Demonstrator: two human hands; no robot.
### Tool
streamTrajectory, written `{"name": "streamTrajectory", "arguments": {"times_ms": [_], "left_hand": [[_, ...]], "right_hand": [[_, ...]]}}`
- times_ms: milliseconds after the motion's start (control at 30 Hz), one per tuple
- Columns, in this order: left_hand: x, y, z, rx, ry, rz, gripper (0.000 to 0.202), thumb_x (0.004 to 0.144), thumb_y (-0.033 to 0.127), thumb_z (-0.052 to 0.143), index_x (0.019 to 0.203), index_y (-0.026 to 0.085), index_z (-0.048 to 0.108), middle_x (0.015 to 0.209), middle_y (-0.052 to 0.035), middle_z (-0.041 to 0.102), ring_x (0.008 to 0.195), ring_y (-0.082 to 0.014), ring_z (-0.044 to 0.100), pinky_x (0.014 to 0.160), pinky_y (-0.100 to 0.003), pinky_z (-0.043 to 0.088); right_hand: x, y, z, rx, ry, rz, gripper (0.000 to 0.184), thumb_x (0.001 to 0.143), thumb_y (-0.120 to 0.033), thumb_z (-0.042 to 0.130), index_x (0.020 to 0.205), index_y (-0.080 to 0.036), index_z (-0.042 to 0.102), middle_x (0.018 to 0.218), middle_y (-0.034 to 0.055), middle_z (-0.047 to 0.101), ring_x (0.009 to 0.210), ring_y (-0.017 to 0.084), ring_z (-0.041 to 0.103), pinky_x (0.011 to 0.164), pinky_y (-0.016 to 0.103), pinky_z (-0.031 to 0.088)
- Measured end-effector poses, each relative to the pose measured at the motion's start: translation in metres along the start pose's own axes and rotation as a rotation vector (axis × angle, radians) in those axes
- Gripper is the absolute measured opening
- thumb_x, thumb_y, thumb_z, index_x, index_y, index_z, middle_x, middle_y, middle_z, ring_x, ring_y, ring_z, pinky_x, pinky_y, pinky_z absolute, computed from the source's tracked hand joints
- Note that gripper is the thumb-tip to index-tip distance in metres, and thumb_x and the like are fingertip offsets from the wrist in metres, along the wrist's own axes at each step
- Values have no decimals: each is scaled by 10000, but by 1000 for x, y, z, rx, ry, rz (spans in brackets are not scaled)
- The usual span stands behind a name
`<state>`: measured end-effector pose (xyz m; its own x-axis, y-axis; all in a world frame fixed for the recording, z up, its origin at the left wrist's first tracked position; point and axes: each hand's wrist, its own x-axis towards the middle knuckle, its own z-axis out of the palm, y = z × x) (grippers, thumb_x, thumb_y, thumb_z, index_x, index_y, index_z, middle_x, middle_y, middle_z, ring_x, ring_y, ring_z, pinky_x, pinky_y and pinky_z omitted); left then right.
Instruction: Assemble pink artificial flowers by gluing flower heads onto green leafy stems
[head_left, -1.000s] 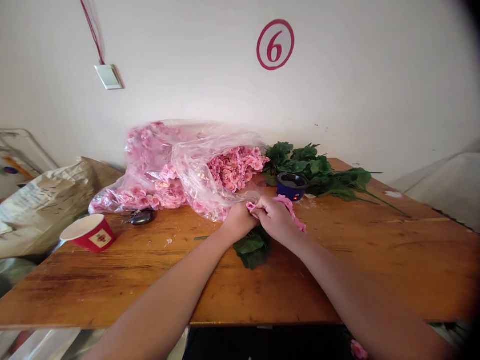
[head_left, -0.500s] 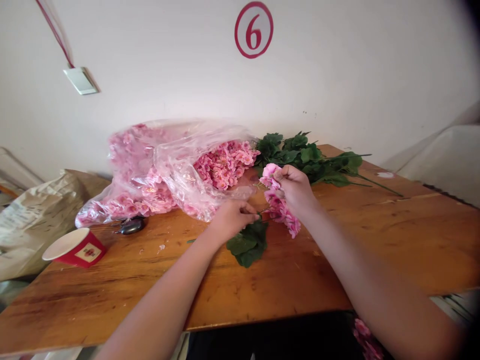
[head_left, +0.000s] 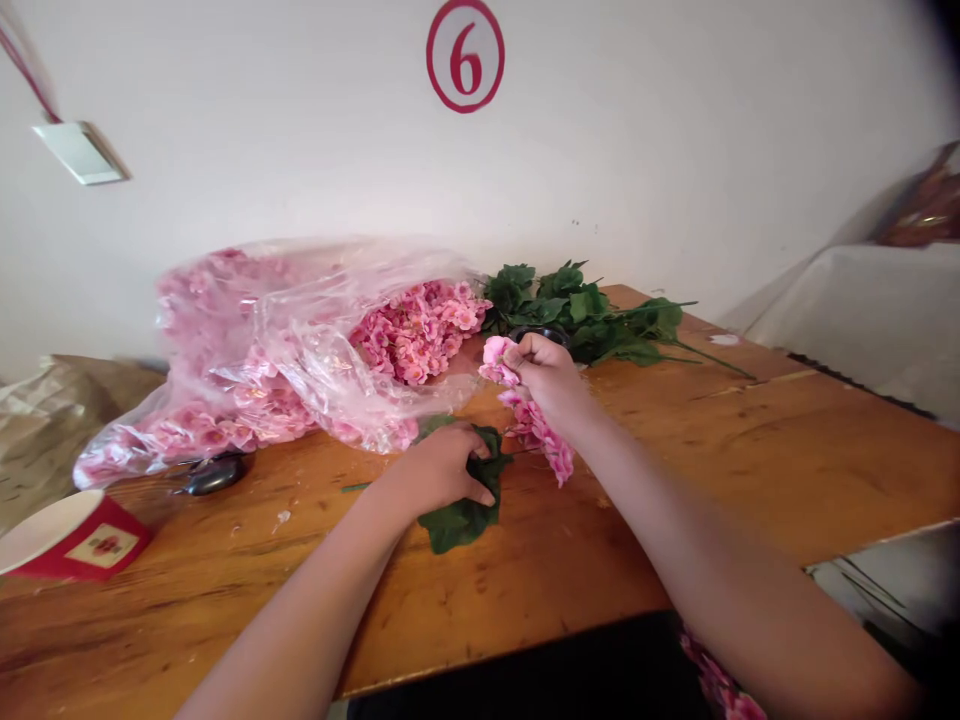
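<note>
My right hand [head_left: 546, 372] is closed around a sprig of pink artificial flowers [head_left: 536, 428], held a little above the wooden table [head_left: 720, 450]; the blossoms hang down below the fist. My left hand [head_left: 442, 468] rests on a bunch of green fabric leaves [head_left: 459, 518] on the table, its fingers curled over them. The sprig and the leaves seem joined by a stem, but my hands hide the link. Just behind my hands lies a clear plastic bag [head_left: 300, 340] full of loose pink blossoms.
A pile of green leafy stems [head_left: 592, 315] lies at the back by the wall, a dark bowl partly hidden behind my right hand. A red paper cup [head_left: 71, 540] stands at the left edge, a dark small object [head_left: 214, 475] near the bag. A covered surface [head_left: 870, 320] is right.
My right hand lifted the pink sprig away from my left. My left hand dropped onto the green leaves. The view swung right, so everything shifted left in the picture.
</note>
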<state>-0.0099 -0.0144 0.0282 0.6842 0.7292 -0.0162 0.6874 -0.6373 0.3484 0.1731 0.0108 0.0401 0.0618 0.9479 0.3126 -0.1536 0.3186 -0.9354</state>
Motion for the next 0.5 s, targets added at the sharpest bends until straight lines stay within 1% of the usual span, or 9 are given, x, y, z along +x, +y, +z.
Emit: {"name": "streamTrajectory", "arguments": {"times_ms": [67,167,267,367,433,500], "left_hand": [[0,0,1,-10,-4,-22,362,589,371,806,871,196,662,907,-38,648,836,-233,593,676,-287,405],[0,1,1,-48,0,-67,402,562,378,816,873,198,635,889,-26,633,806,-218,583,632,-273,389],[0,1,3,-82,4,-101,422,540,385,819,858,202,609,856,-8,616,774,-199,566,593,-258,359],[1,-2,6,-105,26,-77,408,540,398,810,829,209,593,792,24,600,706,-165,535,562,-249,319],[3,-5,8,-93,56,-38,377,557,426,794,780,206,584,730,41,575,646,-141,499,544,-250,287],[4,-8,10,-59,97,11,333,604,445,763,705,196,566,665,49,538,604,-122,459,541,-253,265]], "right_hand": [[-1,2,0,-37,-13,19,460,694,-559,714,664,-216,410,558,-78,420,424,57,325,375,199,376],[-1,4,-3,-57,-3,28,431,705,-547,714,688,-218,436,569,-70,438,434,63,344,371,196,369],[2,4,-8,20,16,-14,424,702,-504,739,675,-219,427,540,-79,395,407,47,276,349,174,271],[6,-1,-12,111,46,-72,444,668,-471,778,640,-214,417,519,-79,367,403,41,239,354,174,167],[7,-5,-13,137,74,-88,450,642,-468,796,631,-213,426,512,-75,366,409,45,248,366,182,148],[8,-10,-15,141,100,-106,458,624,-475,805,628,-213,429,510,-74,374,410,46,255,373,186,143]]}}
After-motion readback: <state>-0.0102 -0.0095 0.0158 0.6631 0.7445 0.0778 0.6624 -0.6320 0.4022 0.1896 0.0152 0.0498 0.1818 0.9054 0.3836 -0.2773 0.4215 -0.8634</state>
